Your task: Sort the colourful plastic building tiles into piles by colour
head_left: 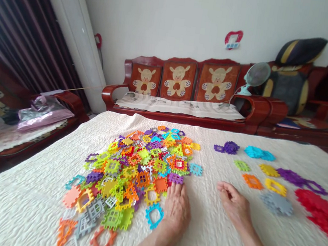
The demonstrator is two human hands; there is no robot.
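My left hand [177, 208] lies palm down at the right edge of a heap of colourful plastic interlocking pieces [131, 161]. Its fingers are stretched forward, with the tips at a purple window-shaped piece [175, 178]; whether they grip it cannot be made out. A blue ring-shaped piece [154, 215] is close beside that wrist. My right hand [235, 203] hovers over or rests on the cream quilted cloth, right of the heap. Its fingers are curled together, and their inner side is hidden. Nearest to it are an orange frame piece [252, 182] and a grey stack [277, 203].
Sorted pieces lie at right: a purple stack [231, 147], blue pieces [259, 153], a green piece [241, 165], a yellow frame [275, 187] and red stacks [317, 201]. Beyond the cloth-covered table [203, 241] stand a wooden sofa [179, 117] and a small fan [256, 75].
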